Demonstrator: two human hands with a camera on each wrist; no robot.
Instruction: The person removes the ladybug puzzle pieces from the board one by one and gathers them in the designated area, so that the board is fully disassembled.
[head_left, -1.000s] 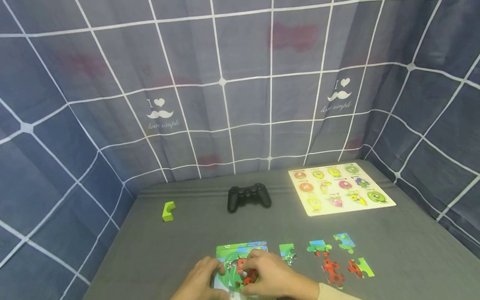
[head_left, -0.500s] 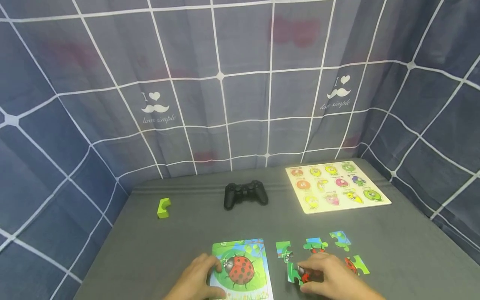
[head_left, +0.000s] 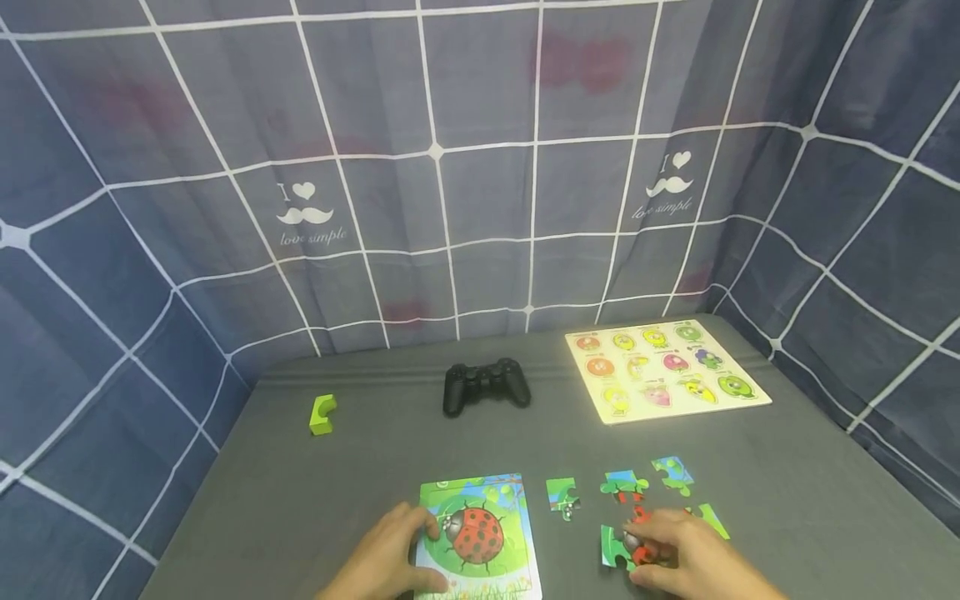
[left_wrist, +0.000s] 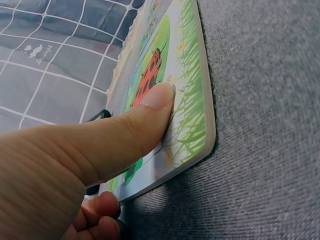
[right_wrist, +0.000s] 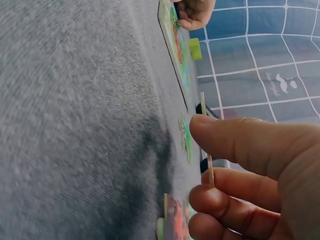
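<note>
Two hands are at work over the bench (head_left: 375,467). The left hand (head_left: 384,557) rests at the left edge of the puzzle board (head_left: 482,542), which lies on the bench's near side, left of the loose pieces; its thumb and forefinger stand apart. The left wrist view adds that the thumb lies on the printed face near a rounded corner, other fingertips bent beside the edge, and it shows the board's thickness, hard to make out from the head.

The right hand (head_left: 678,548) has thumb and fingers clamped on a ladybug piece (head_left: 613,547). From the head it could pass for lying on the bench; the right wrist view catches it edge-on, pinched clear of the surface. That view hides its print, while the head shows green, a dark head and some red.

Just beyond the right hand's fingers is a red piece (head_left: 642,513), partly covered. A green piece (head_left: 559,493) lies nearest the board, then a blue-topped piece (head_left: 622,482), a corner piece (head_left: 673,475) and a half-hidden lime piece (head_left: 712,521).

Toward the bench's back edge sits a controller (head_left: 486,383), with a fruit board (head_left: 666,377) near the back right corner and a block (head_left: 320,421) nearer the left edge.
</note>
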